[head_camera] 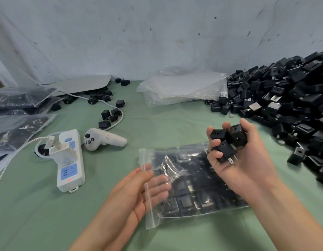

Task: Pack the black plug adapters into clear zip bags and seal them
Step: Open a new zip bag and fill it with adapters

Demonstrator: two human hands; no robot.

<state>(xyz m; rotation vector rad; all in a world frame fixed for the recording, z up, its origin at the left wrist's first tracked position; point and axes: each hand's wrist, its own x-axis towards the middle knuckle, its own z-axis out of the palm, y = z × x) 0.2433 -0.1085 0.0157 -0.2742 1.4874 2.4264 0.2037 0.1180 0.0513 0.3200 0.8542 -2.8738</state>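
While three black plug adapters (227, 142) sit gripped in the curled right hand (244, 156) above the part-filled zip bag (193, 187) on the green table (48, 205), the left hand (135, 194) pinches the bag's open mouth; a heap of adapters (287, 98) lies to the right.

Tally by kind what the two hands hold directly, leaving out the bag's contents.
Black plug adapters showing in the right hand: 3
Clear zip bag in the left hand: 1
Total: 4
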